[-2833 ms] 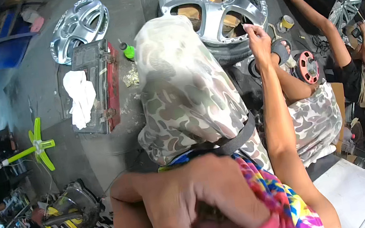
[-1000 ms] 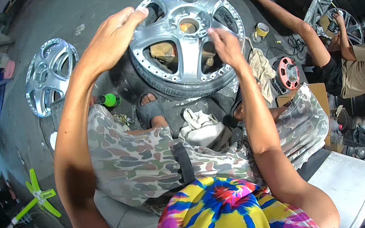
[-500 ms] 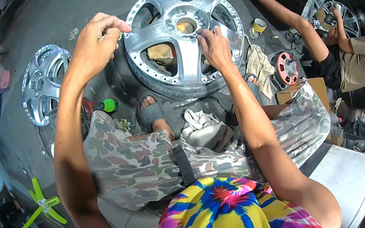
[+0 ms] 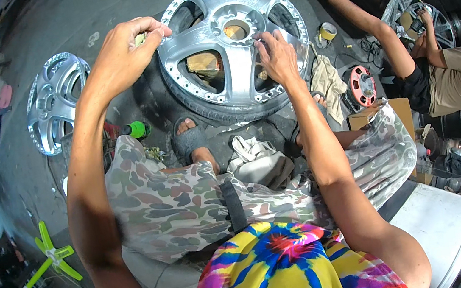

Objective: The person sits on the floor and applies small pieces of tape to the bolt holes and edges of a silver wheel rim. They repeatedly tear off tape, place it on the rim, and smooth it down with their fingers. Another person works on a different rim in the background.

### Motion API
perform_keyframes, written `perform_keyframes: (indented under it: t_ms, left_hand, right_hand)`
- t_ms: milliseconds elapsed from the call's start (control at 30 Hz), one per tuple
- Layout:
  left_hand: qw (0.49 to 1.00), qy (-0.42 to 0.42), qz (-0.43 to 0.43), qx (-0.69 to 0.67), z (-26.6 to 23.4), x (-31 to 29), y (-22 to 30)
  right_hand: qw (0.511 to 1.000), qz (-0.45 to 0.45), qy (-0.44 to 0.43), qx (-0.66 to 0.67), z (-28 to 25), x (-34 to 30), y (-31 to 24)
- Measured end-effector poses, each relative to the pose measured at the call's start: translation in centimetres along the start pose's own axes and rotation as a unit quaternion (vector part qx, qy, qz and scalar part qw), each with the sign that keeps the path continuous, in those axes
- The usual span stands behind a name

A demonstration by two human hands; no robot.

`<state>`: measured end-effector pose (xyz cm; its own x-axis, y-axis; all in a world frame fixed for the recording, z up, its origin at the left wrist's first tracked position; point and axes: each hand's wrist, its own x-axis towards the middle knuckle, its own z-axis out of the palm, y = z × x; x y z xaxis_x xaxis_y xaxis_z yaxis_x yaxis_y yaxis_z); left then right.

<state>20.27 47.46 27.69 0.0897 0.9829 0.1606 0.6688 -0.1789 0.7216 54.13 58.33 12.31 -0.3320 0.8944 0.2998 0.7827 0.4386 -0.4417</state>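
A silver five-spoke wheel rim lies face up on a black tyre in front of me. My left hand is closed in a pinch at the rim's left edge, its fingertips at the row of holes. A small pale yellow-green bit shows between thumb and fingers; its kind cannot be made out. My right hand has its fingers apart, the tips on the spoke just below the centre bore. Through the rim's openings a brown-yellow block shows.
A second silver wheel stands at the left, near a green-capped bottle. To the right are a yellow tin, a beige cloth, a red reel and a seated person. A green fan is lower left.
My left hand has shifted slightly right and turned, its fingertips now at the rim's edge. My right hand has moved slightly right, and its fingers have spread a little.
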Motion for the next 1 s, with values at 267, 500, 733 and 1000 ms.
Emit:
perform_keyframes:
  t_ms: [267, 500, 733, 1000]
  left_hand:
    - [0.999, -0.028, -0.003, 0.016, -0.3, -0.2, -0.3]
    - [1.0, -0.024, -0.017, 0.008, 0.0, -0.6, 0.0]
    - [0.999, 0.016, 0.009, 0.031, -0.3, -0.2, -0.2]
    - [0.999, 0.003, -0.002, 0.047, 0.0, 0.3, 0.9]
  right_hand:
    - [0.997, -0.029, -0.006, -0.066, 0.1, -0.4, -1.0]
    - [0.999, 0.0, 0.033, -0.041, 0.5, 0.3, -1.6]
    - [0.982, 0.069, 0.014, 0.177, -0.9, 1.1, -2.7]
    - [0.999, 0.008, -0.038, 0.006, -0.2, 0.1, -0.4]
